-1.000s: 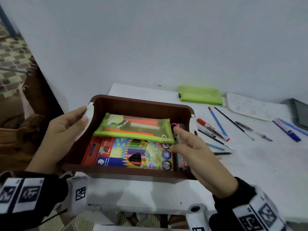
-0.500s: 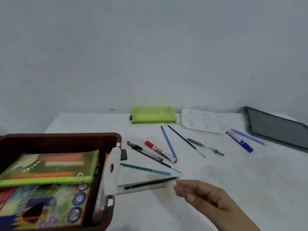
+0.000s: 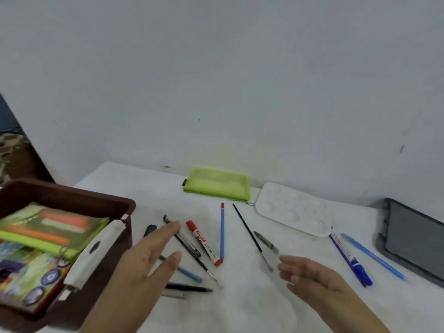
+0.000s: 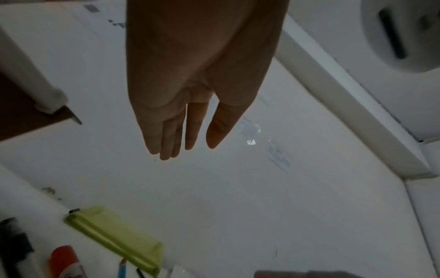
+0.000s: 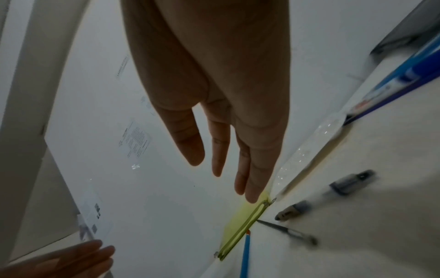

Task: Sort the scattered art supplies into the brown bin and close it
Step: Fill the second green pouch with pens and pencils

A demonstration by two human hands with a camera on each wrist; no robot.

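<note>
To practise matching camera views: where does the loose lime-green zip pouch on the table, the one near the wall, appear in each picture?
Head: lime-green pouch lies at the table's far edge by the wall, centre of frame, left of the white palette.
Left wrist: pouch at bottom left, below the left hand.
Right wrist: pouch seen edge-on, lower centre, just beyond the right hand.
Shared landmark: the blue pencil pointing toward the pouch.

Dim, flat light; soft motion blur throughout; wrist views backlit, edges warped.
</note>
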